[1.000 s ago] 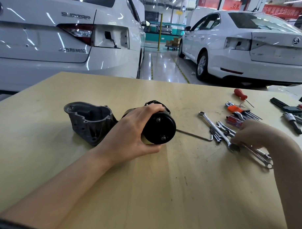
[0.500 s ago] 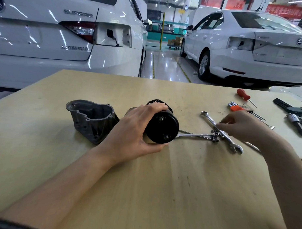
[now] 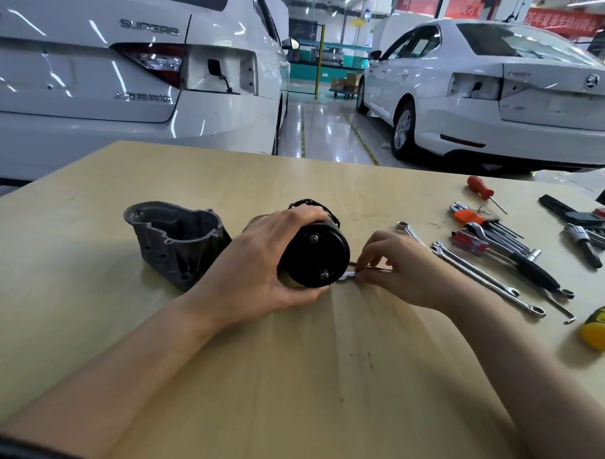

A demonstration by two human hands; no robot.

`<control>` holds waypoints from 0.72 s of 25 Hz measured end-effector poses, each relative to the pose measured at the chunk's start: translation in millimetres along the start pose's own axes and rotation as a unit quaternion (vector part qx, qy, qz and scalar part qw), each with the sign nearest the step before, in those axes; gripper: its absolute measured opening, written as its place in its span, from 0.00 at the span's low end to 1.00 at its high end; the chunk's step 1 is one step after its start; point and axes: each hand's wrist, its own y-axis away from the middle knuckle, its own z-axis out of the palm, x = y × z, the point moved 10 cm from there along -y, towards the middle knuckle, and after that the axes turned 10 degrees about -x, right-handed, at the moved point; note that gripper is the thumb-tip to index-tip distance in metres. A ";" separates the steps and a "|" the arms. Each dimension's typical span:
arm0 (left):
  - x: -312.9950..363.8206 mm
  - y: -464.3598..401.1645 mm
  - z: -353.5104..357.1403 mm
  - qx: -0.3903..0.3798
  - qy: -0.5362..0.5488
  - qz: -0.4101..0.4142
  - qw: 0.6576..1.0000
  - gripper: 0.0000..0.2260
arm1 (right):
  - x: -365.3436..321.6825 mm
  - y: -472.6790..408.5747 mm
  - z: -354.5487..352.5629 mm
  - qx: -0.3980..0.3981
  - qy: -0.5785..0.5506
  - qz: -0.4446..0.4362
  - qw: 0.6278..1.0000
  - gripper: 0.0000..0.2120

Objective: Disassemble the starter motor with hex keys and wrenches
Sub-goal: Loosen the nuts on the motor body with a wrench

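Black and cylindrical, the starter motor (image 3: 314,255) lay on its side on the wooden table (image 3: 220,381), its round end cap facing the camera. The left hand (image 3: 259,262) was wrapped around the motor's body, gripping it. Just right of the motor, the right hand (image 3: 401,267) pinched a slim wrench (image 3: 348,275), its tip beside the lower end-cap bolt (image 3: 324,274). Left of the motor, close beside it, stood the detached grey housing (image 3: 174,240). Farther right of the motor lay loose spanners (image 3: 481,275).
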 end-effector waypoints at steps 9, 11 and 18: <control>0.7 -1.1 -0.1 -0.001 -0.002 0.006 1.000 0.33 | 4.5 8.6 -23.8 0.127 -0.247 0.026 0.960 0.03; 0.3 -1.5 0.0 -0.001 -0.003 0.007 1.000 0.33 | -5.9 8.4 -18.8 0.075 -0.456 -0.010 0.887 0.04; -0.7 -2.3 -0.5 -0.003 -0.012 0.012 1.000 0.32 | -54.3 19.9 -19.7 -0.045 -0.499 -0.099 0.860 0.04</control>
